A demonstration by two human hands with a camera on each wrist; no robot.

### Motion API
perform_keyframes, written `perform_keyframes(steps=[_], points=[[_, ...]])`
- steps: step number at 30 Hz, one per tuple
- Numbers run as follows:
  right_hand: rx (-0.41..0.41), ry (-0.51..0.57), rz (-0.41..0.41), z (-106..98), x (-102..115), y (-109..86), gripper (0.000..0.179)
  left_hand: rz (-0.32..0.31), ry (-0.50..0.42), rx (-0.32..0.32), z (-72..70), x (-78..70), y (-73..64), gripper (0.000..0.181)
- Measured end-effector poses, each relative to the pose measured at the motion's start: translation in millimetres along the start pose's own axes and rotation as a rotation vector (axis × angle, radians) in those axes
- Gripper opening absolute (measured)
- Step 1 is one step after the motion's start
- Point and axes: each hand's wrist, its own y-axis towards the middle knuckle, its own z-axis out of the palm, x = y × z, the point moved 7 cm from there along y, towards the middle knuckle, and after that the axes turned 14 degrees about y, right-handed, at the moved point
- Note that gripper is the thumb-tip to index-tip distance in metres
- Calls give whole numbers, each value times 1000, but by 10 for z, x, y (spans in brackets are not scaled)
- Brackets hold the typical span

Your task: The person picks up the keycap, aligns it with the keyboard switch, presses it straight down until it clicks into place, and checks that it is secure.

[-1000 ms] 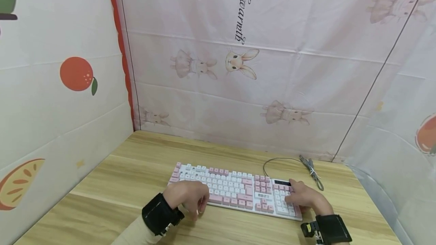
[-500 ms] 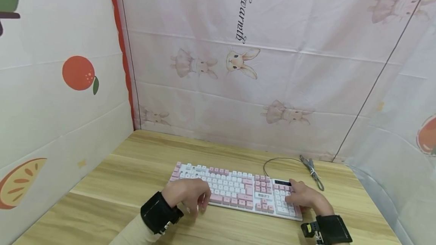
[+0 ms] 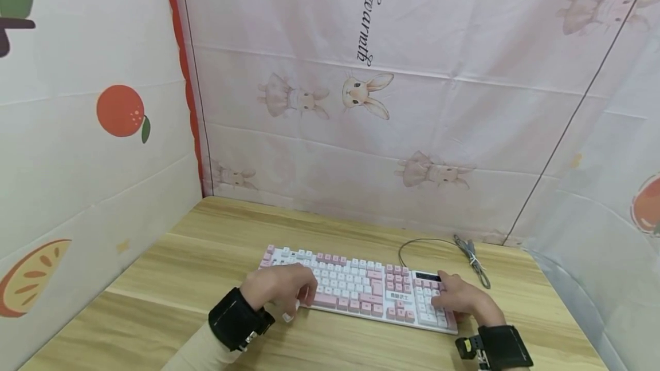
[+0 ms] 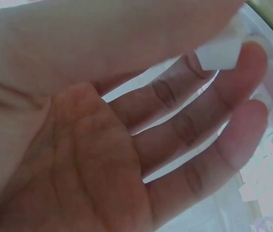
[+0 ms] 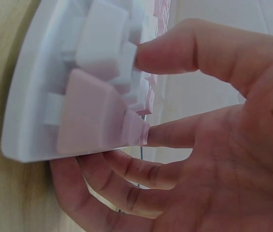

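A pink and white keyboard (image 3: 345, 282) lies on the wooden table. Over its front left part, my left hand (image 3: 282, 286) pinches a small white keycap (image 4: 219, 54) between thumb and fingers. In the head view the keycap (image 3: 287, 318) peeks out below the hand, close to the keyboard's front edge. The keys beneath this hand are hidden. At the number-pad end my right hand (image 3: 461, 296) grips the keyboard's side. In the right wrist view its thumb (image 5: 167, 52) rests on the key tops, while the other fingers (image 5: 112, 181) curl along the outer side.
A grey cable (image 3: 469, 253), tied in a bundle, lies behind the keyboard at the right. Printed cloth walls (image 3: 330, 147) enclose the wooden table (image 3: 206, 239) at the back and both sides. Each wrist wears a black strap (image 3: 239, 319) with a camera.
My left hand has shifted slightly left and up, and a white keycap now shows at its fingertips. My right hand and the keyboard have stayed in place.
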Motion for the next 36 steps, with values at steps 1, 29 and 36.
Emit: perform_keyframes(steps=[1, 29, 36], points=[[1, 0, 1, 1, 1, -2, 88, -3, -4, -2, -3, 4, -5, 35], [9, 9, 6, 2, -20, 11, 88, 16, -17, -94, -117, 92, -44, 37], [-5, 19, 8, -10, -1, 16, 90, 47, -25, -127, -164, 120, -62, 30]])
